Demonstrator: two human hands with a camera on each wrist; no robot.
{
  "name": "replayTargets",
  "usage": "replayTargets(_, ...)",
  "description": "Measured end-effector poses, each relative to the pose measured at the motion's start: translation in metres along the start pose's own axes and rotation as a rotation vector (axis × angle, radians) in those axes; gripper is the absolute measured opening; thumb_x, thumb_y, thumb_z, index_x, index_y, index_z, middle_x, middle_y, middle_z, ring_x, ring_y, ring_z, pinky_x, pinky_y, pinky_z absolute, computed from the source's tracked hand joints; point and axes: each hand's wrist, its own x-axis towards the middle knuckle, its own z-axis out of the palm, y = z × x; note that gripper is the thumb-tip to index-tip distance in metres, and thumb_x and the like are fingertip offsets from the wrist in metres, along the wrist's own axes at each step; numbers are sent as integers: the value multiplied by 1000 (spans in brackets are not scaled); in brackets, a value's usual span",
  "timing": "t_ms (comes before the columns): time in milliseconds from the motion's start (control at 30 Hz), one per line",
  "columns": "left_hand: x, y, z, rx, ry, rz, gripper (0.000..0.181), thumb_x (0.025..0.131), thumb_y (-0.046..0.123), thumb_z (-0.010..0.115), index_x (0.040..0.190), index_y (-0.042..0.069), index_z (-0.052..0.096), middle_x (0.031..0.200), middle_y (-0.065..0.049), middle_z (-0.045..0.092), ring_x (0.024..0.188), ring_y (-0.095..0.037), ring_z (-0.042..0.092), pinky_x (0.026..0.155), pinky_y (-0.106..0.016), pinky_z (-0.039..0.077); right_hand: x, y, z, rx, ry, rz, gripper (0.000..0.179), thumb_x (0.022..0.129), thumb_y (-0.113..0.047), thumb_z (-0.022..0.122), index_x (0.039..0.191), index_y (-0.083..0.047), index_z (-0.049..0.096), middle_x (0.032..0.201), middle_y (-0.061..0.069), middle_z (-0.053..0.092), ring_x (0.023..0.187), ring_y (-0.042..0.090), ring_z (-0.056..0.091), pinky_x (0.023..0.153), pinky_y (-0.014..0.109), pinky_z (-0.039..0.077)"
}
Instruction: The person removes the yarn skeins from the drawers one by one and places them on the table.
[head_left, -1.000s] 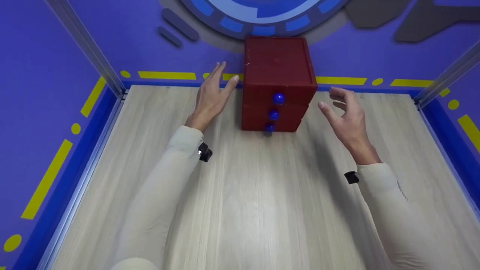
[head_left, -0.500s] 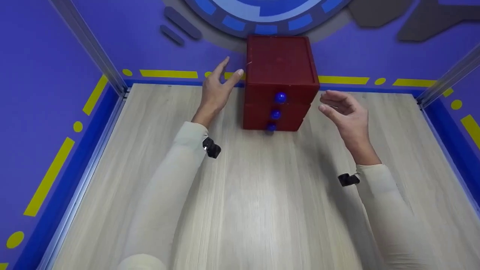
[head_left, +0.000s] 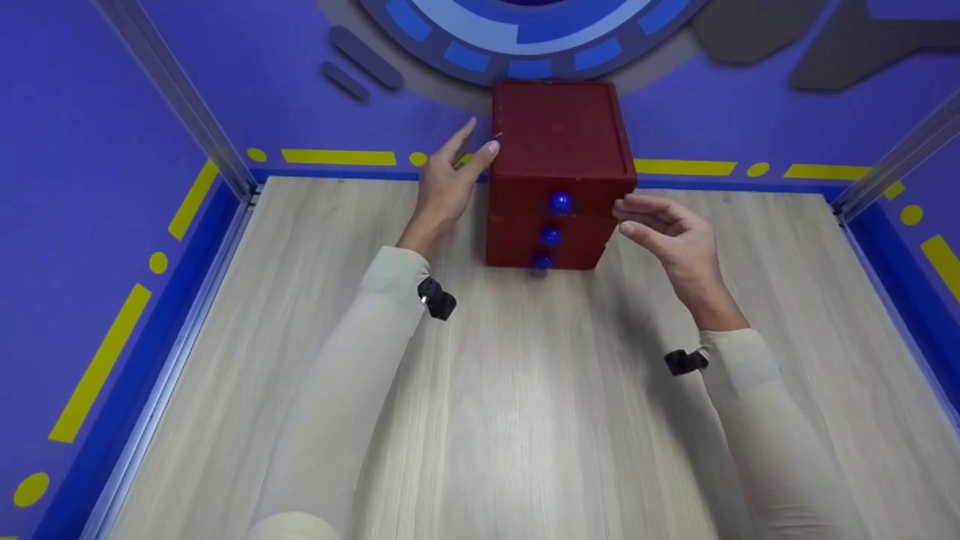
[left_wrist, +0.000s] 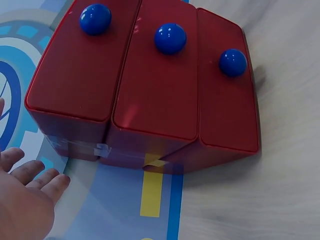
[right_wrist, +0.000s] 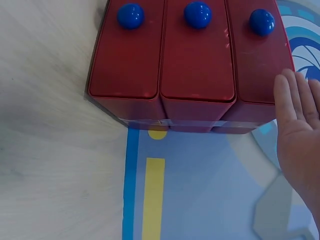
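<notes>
A small red drawer cabinet (head_left: 559,131) stands upright at the back wall, its three drawers closed. Each drawer front carries a round blue knob (head_left: 560,202). My left hand (head_left: 444,184) is at the cabinet's left side, fingers spread and thumb tip overlapping the upper left edge in the head view. On the other side, my right hand (head_left: 679,244) has its fingertips right at the upper right front edge, fingers nearly straight and holding nothing. In the right wrist view a strip of clear tape (right_wrist: 190,123) runs along the cabinet's side.
The cabinet rests on a light wood-grain tabletop (head_left: 495,420). A blue printed back wall (head_left: 697,127) with yellow dashes rises behind it. Metal corner posts (head_left: 180,97) and blue side panels (head_left: 67,187) border the table.
Both hands have moved inward toward the cabinet, the left one rightward and the right one leftward, until their fingertips reach its sides. The cabinet stays in place.
</notes>
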Motion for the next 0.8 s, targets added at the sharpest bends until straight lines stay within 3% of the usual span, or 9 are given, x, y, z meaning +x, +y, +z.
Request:
replayTargets(367, 2, 6, 10, -65, 19, -66, 72, 100, 55, 71, 163, 28, 47, 165, 6, 44, 148, -7, 42, 113, -21, 40, 8, 0, 8, -32, -73, 43, 40, 96, -3, 80, 134, 5, 69, 132, 18, 71, 121, 28, 69, 104, 32, 54)
replayTargets(800, 10, 8, 15, -123, 23, -33, 65, 103, 40, 72, 161, 20, 50, 164, 0, 47, 148, -17, 46, 110, -21, 44, 15, 5, 20, -106, -67, 38, 42, 94, -7, 83, 133, 2, 71, 131, 20, 71, 122, 35, 66, 95, 31, 58)
